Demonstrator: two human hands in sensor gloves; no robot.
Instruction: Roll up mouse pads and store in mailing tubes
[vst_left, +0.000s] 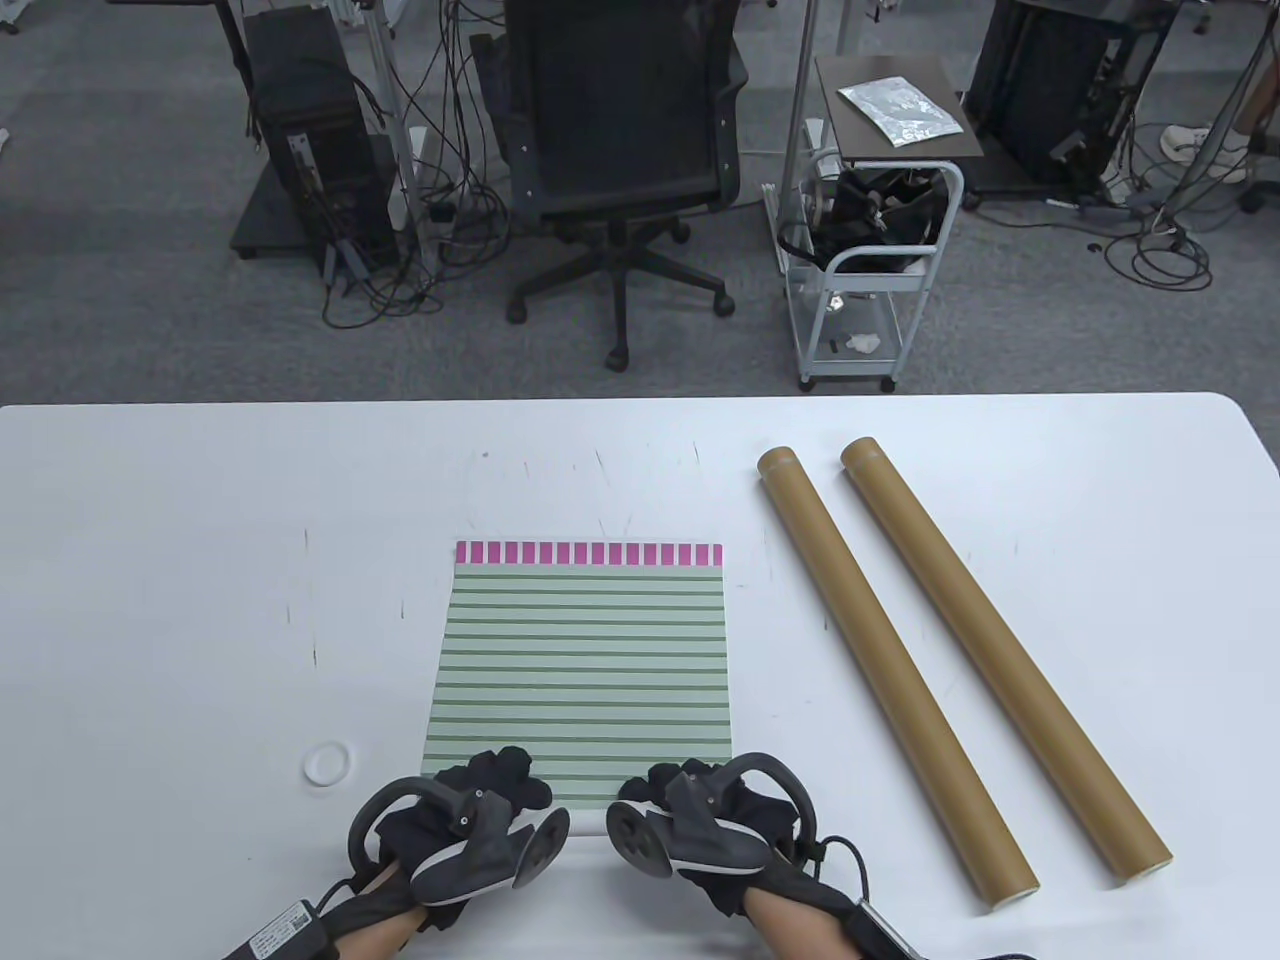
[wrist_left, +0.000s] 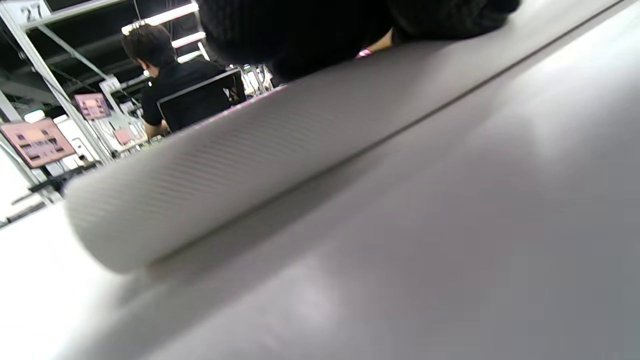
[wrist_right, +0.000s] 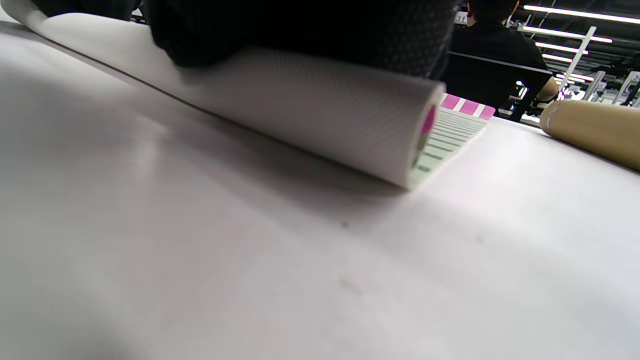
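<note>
Near the table's front edge, the left hand (vst_left: 470, 810) and then the right hand (vst_left: 700, 815) each press curled fingers over the rolled near end of the green-striped, pink-bordered mouse pad (vst_left: 580, 660), which lies flat beyond them on the white table (vst_left: 200, 560). Rolling looks barely begun; the next move calls for both hands pushing the roll evenly away, keeping it tight. Right of the pad lie two brown cardboard mailing tubes (vst_left: 890, 660), well apart from either hand.

A small white ring (vst_left: 328, 764) is lying on the white table (vst_left: 200, 560) at eight o'clock; a black office chair (vst_left: 620, 150) is standing beyond at twelve o'clock, a white cart (vst_left: 870, 290) at one.
</note>
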